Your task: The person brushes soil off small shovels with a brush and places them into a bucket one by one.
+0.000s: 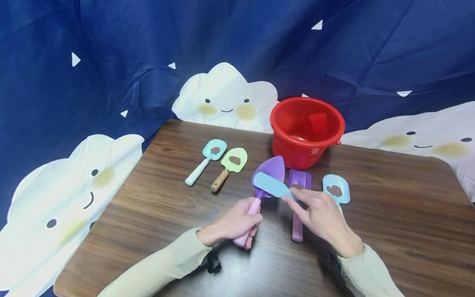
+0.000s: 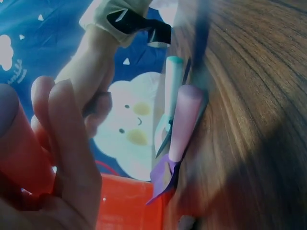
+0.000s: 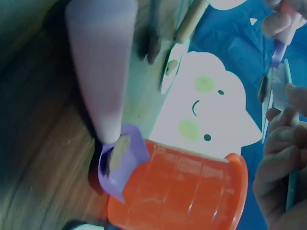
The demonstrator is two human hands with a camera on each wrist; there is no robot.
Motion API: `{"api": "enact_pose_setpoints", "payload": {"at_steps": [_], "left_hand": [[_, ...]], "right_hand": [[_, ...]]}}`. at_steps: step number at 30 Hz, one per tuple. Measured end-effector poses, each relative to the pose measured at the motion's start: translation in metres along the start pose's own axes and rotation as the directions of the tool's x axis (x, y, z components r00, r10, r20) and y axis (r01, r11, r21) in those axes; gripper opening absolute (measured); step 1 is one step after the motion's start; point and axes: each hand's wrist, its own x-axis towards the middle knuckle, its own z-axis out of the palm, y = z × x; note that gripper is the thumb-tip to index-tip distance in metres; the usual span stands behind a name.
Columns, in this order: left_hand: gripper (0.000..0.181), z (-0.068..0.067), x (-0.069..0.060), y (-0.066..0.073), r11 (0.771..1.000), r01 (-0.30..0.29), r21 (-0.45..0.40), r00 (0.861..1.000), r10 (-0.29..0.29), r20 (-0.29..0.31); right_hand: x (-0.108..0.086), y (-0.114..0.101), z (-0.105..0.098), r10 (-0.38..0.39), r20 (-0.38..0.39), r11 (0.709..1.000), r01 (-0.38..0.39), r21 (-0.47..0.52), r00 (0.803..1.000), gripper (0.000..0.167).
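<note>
My left hand (image 1: 239,220) grips the pink handle of a purple pointed trowel (image 1: 274,165), its blade tilted up over the table. In my right hand (image 1: 320,212) is a light blue brush (image 1: 271,185), pinched between thumb and fingers and laid across the trowel's blade. Pale bristles of the brush (image 3: 279,88) face the blade in the right wrist view, where a brown patch shows at the blade's edge. Beneath my right hand lies a purple scoop (image 1: 297,227) with a brown patch. A light blue shovel (image 1: 344,192), also brown-patched, lies to its right.
Behind the trowel stands a red bucket (image 1: 291,150), close to the table's back edge. Left of my hands, a pale blue shovel (image 1: 219,144) and a green trowel (image 1: 242,156) with a wooden handle lie on the wooden table (image 1: 156,198), both brown-patched. A blue cloth (image 1: 122,37) hangs behind.
</note>
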Motion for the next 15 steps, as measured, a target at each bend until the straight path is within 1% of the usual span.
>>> {"api": "enact_pose_setpoints", "payload": {"at_steps": [2, 7, 9, 13, 15], "left_hand": [[0.005, -0.001, -0.001, 0.001, 1.000, -0.001, 0.010, 1.000, 0.001, 0.009], [0.006, -0.003, -0.003, 0.001, 1.000, 0.010, 0.023, 1.000, -0.010, 0.019], [0.007, -0.003, -0.003, 0.001, 1.000, 0.016, 0.023, 1.000, -0.016, 0.021], [0.007, -0.004, -0.003, -0.001, 1.000, 0.024, 0.018, 0.999, -0.025, 0.028], [0.007, -0.004, -0.003, -0.001, 1.000, 0.030, 0.008, 0.999, -0.030, 0.028]], "right_hand": [[0.001, 0.005, -0.002, 0.002, -0.006, 1.000, -0.002, -0.021, 1.000, 0.043], [0.004, 0.019, -0.009, -0.001, -0.062, 0.998, -0.003, -0.067, 0.998, 0.053], [0.005, 0.024, -0.012, -0.003, -0.080, 0.996, -0.004, -0.090, 0.997, 0.048], [0.007, 0.030, -0.018, 0.037, -0.065, 0.989, -0.045, -0.137, 0.997, 0.026], [0.008, 0.032, -0.019, 0.069, -0.050, 0.986, -0.076, -0.149, 0.996, 0.023]]}}
